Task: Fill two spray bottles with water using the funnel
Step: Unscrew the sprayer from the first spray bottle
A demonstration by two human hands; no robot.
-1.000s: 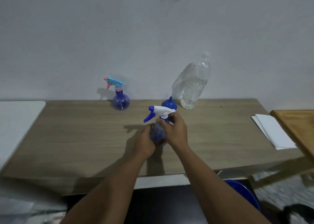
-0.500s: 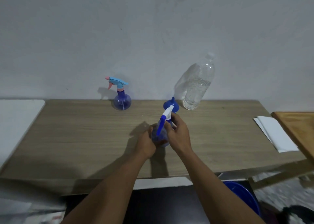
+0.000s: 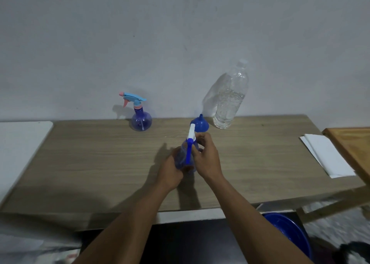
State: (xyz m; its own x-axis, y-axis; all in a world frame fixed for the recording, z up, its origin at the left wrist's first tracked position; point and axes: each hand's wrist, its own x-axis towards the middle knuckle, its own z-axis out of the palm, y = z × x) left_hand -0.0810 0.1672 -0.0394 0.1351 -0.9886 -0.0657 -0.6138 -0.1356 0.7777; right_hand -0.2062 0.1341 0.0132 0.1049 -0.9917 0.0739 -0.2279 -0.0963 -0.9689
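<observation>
Wood table [image 3: 90, 163], left hand [image 3: 170, 170] and right hand [image 3: 207, 159] grip clamped on spray bottle [image 3: 181, 156], head twisted further

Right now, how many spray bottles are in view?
2. The near spray bottle, with a white-and-blue head, is held by the left hand and right hand over the table. The far spray bottle stands by the wall, left of the funnel. None seem hidden.

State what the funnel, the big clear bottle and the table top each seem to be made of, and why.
Funnel: probably plastic, opaque blue; even colour and moulded cone shape.
Big clear bottle: thin transparent plastic, glossy; ribbed see-through wall with water showing.
Table top: wood or wood-look laminate, matt; grain lines, which one is unclear.
</observation>
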